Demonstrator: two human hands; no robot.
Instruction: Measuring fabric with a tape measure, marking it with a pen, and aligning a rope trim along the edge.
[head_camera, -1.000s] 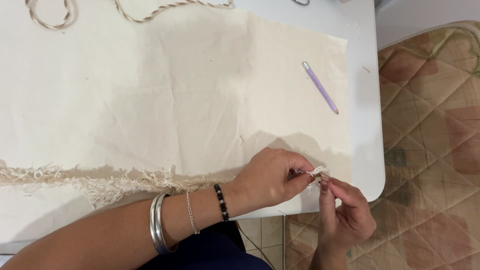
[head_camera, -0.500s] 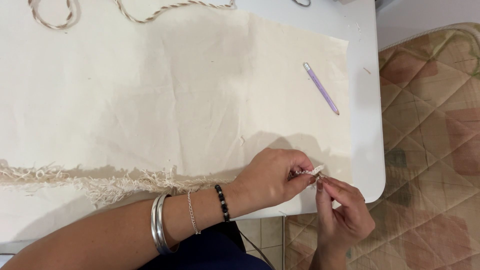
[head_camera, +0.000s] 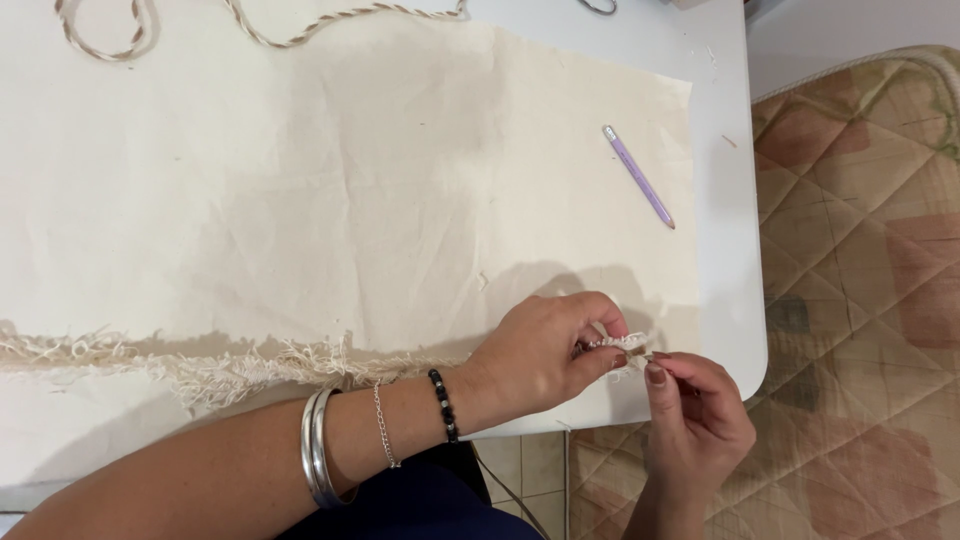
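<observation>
Left hand (head_camera: 540, 355) pinching, right hand (head_camera: 695, 420) pinching, fingertips meeting

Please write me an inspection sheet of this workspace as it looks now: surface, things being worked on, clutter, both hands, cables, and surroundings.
Surface: white table with a rounded corner, mostly covered by cloth.
Job's things: cream fabric sheet lies flat; its near edge is a frayed fringe. The fringe's right end is pinched between both hands.
Clutter: purple pencil lies on the fabric's right part; twisted beige-and-white cord at the far edge; a metal object at the top edge, too cut off to name.
Grips: left hand pinches the fringe end; right hand pinches it from the other side.
Cables: nothing seen.
Surroundings: quilted patterned cover to the right; tiled floor below the table edge.
</observation>
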